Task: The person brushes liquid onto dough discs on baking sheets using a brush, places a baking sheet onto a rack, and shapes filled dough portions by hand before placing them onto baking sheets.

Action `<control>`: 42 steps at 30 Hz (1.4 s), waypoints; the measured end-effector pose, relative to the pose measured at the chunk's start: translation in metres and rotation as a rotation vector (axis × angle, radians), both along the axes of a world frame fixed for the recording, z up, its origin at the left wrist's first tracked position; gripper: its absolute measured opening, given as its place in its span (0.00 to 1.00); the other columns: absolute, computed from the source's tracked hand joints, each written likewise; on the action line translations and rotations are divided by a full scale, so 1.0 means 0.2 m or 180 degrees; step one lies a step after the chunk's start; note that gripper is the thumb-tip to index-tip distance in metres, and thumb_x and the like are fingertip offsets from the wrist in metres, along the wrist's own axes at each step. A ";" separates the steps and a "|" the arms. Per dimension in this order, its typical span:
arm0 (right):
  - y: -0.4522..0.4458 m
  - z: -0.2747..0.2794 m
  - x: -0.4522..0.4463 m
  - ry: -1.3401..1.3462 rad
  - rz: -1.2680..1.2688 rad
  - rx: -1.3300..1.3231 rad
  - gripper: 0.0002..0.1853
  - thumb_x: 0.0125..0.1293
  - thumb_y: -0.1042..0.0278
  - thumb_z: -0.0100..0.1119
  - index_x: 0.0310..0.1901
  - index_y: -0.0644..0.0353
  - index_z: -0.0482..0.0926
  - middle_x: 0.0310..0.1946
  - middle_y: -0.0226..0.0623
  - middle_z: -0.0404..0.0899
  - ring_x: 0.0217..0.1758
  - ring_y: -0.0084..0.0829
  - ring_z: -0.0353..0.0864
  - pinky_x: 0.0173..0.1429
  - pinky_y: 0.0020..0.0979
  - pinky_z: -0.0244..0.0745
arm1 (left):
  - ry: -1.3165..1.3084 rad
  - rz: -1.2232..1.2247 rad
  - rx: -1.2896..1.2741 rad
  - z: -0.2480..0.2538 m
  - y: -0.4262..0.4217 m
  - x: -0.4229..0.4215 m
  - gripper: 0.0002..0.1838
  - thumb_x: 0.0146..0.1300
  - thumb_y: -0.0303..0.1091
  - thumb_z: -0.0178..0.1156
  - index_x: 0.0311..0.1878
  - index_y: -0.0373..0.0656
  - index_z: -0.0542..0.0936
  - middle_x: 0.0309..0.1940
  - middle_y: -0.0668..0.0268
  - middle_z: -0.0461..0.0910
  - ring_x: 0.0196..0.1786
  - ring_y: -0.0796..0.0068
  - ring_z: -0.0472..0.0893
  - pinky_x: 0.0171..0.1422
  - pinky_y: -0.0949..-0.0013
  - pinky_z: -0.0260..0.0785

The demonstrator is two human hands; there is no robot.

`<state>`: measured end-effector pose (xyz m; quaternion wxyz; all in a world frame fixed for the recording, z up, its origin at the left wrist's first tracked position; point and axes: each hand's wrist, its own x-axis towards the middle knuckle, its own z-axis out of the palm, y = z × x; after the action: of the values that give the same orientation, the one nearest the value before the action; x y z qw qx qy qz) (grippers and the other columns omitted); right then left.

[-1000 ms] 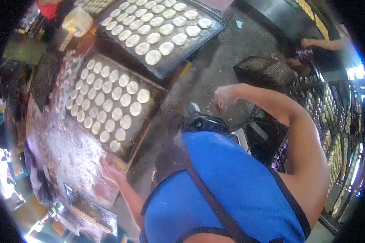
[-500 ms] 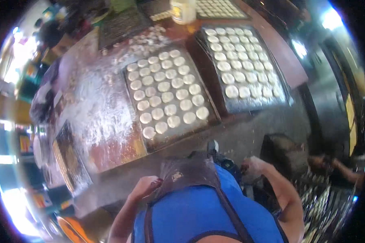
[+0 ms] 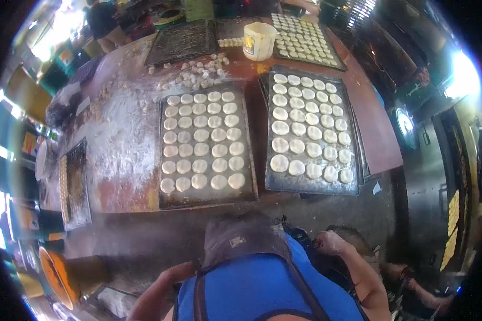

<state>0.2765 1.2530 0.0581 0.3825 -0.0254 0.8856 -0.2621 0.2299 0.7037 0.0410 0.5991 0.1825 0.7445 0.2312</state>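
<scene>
At the left side of my dark apron (image 3: 235,241), my left hand (image 3: 186,270) hangs low; its fingers are hidden against the cloth. My right hand (image 3: 329,242), dusted with flour, is held at my right side with its fingers curled in. Whether anything is inside that fist cannot be seen. Neither hand touches the table. In front of me lies a dark baking tray (image 3: 209,199) with rows of flat round dough pieces (image 3: 200,150). To its right, a second tray (image 3: 305,185) of dough rounds (image 3: 311,132) rests on other trays.
Flour (image 3: 126,134) covers the table's left part, with small dough lumps (image 3: 203,72) behind. A white bucket (image 3: 258,41), a dark tray (image 3: 182,43) and another filled tray (image 3: 310,40) stand farther back. A person's arm (image 3: 426,294) shows at lower right; another person (image 3: 104,24) is at far left.
My view has turned, so the trays now look straighter and more of the table's far side shows. My left hand has dropped lower beside the apron. My right hand stays at my side.
</scene>
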 end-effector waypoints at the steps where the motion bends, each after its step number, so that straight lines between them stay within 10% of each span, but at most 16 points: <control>1: 0.05 0.00 -0.01 0.0064 0.0104 -0.0067 0.15 0.50 0.66 0.66 0.39 0.63 0.84 0.34 0.46 0.84 0.38 0.43 0.85 0.43 0.39 0.79 | -0.0068 0.0085 0.0027 0.00 0.05 0.06 0.17 0.59 0.36 0.62 0.49 0.37 0.82 0.41 0.54 0.86 0.45 0.61 0.86 0.49 0.61 0.76; 42: -0.47 -0.34 0.11 -0.0700 -0.0013 -0.0341 0.14 0.56 0.63 0.62 0.43 0.58 0.84 0.37 0.40 0.86 0.40 0.36 0.86 0.46 0.36 0.79 | 0.0332 0.1731 -0.0310 -0.14 -0.42 -0.06 0.16 0.59 0.36 0.62 0.48 0.38 0.82 0.42 0.54 0.86 0.46 0.59 0.85 0.48 0.60 0.76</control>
<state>0.2990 1.1583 -0.0092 0.4749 -0.0151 0.8231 -0.3110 0.2187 0.6194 0.0130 0.4840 -0.0413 0.8062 0.3378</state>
